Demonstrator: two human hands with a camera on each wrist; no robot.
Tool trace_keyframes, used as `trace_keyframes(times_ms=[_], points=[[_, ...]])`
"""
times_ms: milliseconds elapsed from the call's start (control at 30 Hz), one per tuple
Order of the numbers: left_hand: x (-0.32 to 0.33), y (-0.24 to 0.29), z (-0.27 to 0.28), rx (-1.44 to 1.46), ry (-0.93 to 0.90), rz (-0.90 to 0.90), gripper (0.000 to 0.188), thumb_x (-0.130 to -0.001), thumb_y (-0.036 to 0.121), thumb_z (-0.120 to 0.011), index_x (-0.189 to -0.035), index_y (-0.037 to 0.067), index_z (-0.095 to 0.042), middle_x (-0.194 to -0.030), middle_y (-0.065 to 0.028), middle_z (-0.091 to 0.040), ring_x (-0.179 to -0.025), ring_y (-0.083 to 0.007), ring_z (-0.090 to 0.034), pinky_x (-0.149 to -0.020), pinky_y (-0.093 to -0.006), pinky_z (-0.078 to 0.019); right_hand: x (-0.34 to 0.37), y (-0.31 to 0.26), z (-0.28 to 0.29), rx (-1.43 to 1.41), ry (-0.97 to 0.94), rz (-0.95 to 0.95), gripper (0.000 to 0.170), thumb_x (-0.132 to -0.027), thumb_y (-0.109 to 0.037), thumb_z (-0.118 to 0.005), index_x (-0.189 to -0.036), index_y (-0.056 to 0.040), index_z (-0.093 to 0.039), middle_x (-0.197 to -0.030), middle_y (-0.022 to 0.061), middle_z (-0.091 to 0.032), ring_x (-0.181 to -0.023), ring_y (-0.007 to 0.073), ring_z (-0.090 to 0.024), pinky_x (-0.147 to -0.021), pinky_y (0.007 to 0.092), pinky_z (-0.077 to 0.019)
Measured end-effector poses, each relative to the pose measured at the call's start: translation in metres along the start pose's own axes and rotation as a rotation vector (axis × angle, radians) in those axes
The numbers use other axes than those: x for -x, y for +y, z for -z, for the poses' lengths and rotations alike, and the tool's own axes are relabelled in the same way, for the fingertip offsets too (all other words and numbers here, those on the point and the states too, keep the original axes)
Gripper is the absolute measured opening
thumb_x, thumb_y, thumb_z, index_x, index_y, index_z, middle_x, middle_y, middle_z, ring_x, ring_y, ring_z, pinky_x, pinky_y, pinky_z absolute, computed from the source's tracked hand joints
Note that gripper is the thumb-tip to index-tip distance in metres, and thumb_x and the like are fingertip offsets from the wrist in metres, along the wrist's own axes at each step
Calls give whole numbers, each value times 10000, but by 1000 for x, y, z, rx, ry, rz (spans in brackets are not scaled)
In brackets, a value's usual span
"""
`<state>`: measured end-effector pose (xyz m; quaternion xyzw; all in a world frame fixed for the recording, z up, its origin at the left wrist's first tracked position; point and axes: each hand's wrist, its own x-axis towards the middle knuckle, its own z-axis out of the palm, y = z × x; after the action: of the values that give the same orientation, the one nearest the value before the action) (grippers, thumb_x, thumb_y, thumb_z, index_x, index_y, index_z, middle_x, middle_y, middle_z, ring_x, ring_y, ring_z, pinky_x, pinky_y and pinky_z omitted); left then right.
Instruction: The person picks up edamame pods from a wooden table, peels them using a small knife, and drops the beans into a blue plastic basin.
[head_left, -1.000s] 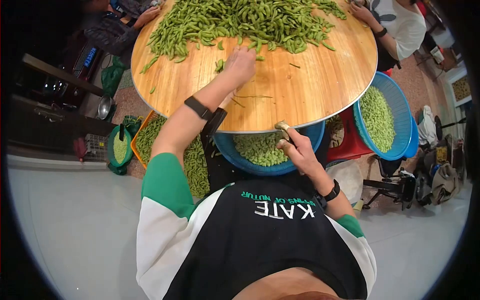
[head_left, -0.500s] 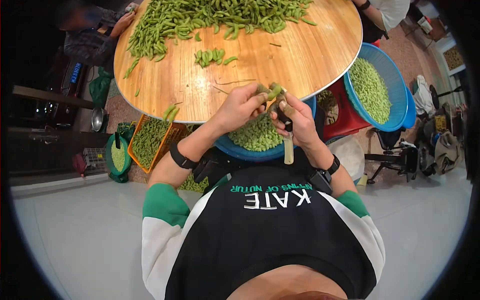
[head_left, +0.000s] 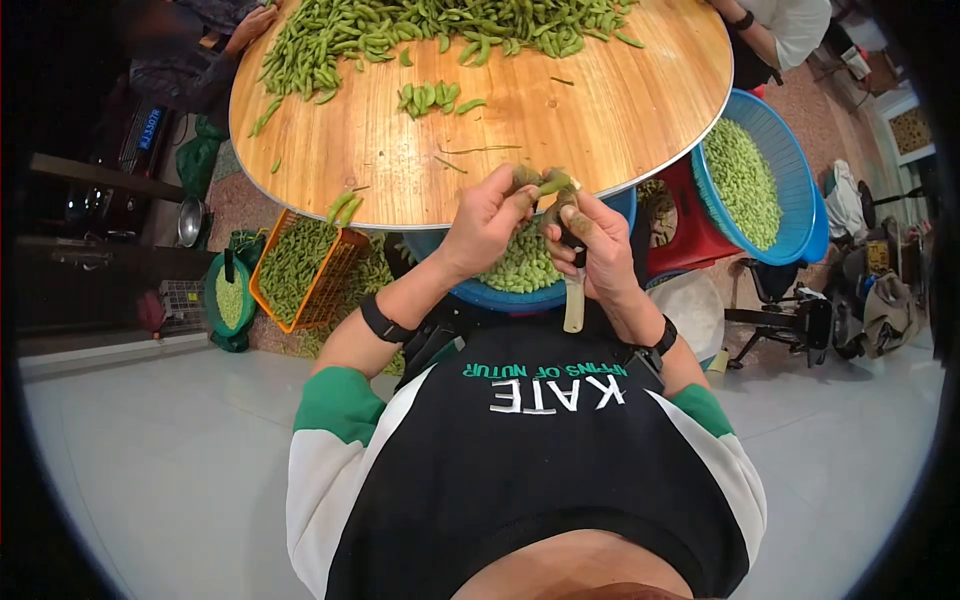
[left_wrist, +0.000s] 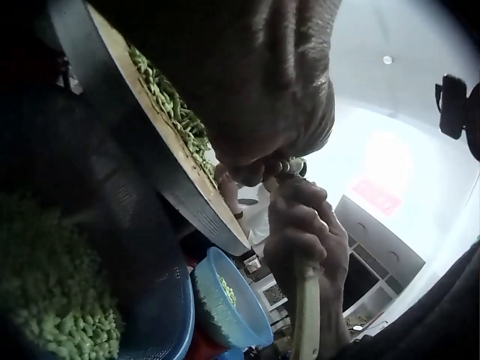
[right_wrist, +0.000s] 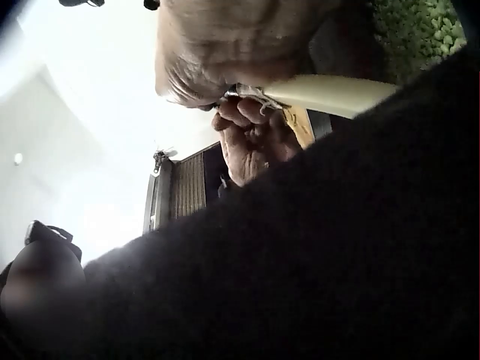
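Observation:
In the head view my left hand (head_left: 490, 220) pinches a green soybean pod (head_left: 553, 185) just above the table's near edge. Close beside it, my right hand (head_left: 600, 240) has its fingers curled round a tool with a pale handle (head_left: 573, 305), which sticks out below the fist. The tool's other end is hidden in the fingers. Both hands meet at the pod, over a blue basket (head_left: 510, 300) of shelled green beans. From the left wrist the right hand (left_wrist: 307, 232) shows with the pale handle (left_wrist: 306, 315) running down from it.
A large pile of pods (head_left: 430, 30) covers the far part of the round wooden table (head_left: 600, 120). A small cluster of pods (head_left: 430, 97) lies nearer. An orange crate (head_left: 325, 280) of pods stands left, another blue basket (head_left: 795, 190) of beans right. Other people's arms (head_left: 765, 45) reach in across the table.
My left hand has come back from the pods on the table to my right hand, with a pod between its fingers. Over the last half second both hands have stayed together, barely moving.

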<state>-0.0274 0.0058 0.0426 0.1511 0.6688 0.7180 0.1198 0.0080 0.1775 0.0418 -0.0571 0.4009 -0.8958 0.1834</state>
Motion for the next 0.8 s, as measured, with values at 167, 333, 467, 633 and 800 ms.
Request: trace_keyframes(times_ms=[167, 333, 467, 633, 800], points=[[-4, -1, 6, 522, -107, 259, 137, -974, 132, -499, -1036, 31, -569, -689, 30, -470, -559, -44, -398, -454, -198, -321, 1, -3, 5, -115, 10, -69, 391, -977, -153, -473, -1349, -41, -430, -795, 59, -500, -549, 71, -386, -423, 176, -326], [-8, -5, 15, 868, -209, 487, 200, -965, 145, -517, -1117, 29, -575, -673, 16, -461, -539, -71, -396, -435, -218, -314, 1, -3, 15, -333, -78, -154, 324, -969, -127, -480, -1277, -29, -463, -801, 65, -492, -532, 84, -397, -413, 183, -329], [-9, -5, 7, -416, -57, -305, 216, -906, 128, -595, -1069, -12, -577, -646, -69, -480, -560, -147, -516, -484, -317, -418, -1, 0, 18, -436, -23, -204, 340, -955, -122, -493, -1281, -34, -457, -808, 62, -472, -549, 80, -396, -411, 179, -324], [-2, 12, 7, -991, -36, -596, 180, -829, 70, -639, -948, -41, -560, -769, -162, -578, -676, -321, -615, -558, -345, -477, 0, 2, 18, -494, -67, -231, 355, -951, -130, -499, -1290, -37, -453, -817, 64, -471, -555, 75, -386, -413, 176, -319], [0, 12, 5, -594, -26, -372, 143, -842, 106, -651, -854, -22, -589, -681, -157, -561, -590, -268, -574, -525, -334, -440, 3, 9, 23, -471, -63, -231, 358, -955, -135, -489, -1298, -39, -449, -824, 61, -466, -550, 72, -371, -416, 172, -317]])
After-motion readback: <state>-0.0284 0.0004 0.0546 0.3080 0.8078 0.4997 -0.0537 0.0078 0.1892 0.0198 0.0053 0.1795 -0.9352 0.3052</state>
